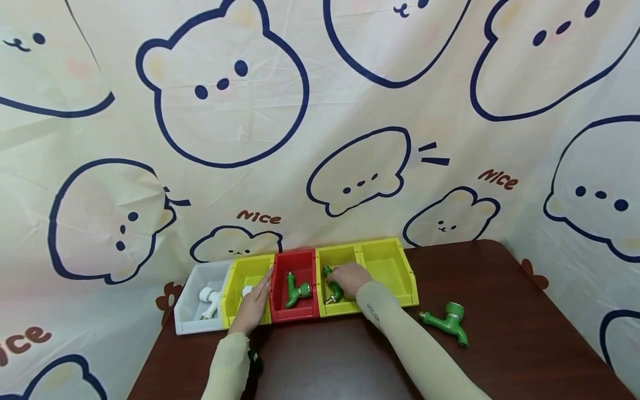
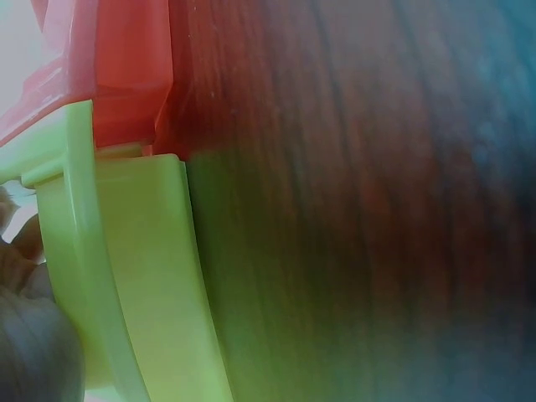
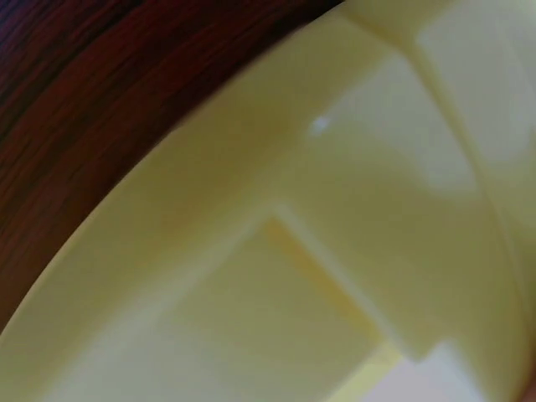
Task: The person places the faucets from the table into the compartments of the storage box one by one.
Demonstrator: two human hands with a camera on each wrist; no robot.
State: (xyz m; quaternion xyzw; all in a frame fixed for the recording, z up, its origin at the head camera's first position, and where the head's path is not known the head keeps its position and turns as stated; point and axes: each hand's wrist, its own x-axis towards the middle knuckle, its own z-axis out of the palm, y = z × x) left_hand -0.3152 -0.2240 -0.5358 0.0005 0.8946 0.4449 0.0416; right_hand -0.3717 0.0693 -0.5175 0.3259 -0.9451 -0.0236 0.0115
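My right hand (image 1: 351,279) reaches into the yellow bin (image 1: 320,307) right of the red one. Its curled fingers grip a green faucet (image 1: 335,291), partly covered by the hand. My left hand (image 1: 254,304) rests with straight fingers along the side wall between the left yellow bin (image 1: 226,311) and the red bin (image 1: 295,316); in the left wrist view part of this hand (image 2: 38,343) shows behind the yellow wall. Another green faucet (image 1: 295,291) lies in the red bin. A white piece (image 1: 246,290) in the left yellow bin is mostly hidden by the left hand.
At the row's left end, a pale grey bin (image 1: 182,319) holds a white faucet (image 1: 212,300). The far right yellow bin (image 1: 387,266) adjoins the one my right hand is in. A third green faucet (image 1: 450,322) lies on the dark wooden table (image 1: 525,344). A printed cloth (image 1: 360,111) hangs behind.
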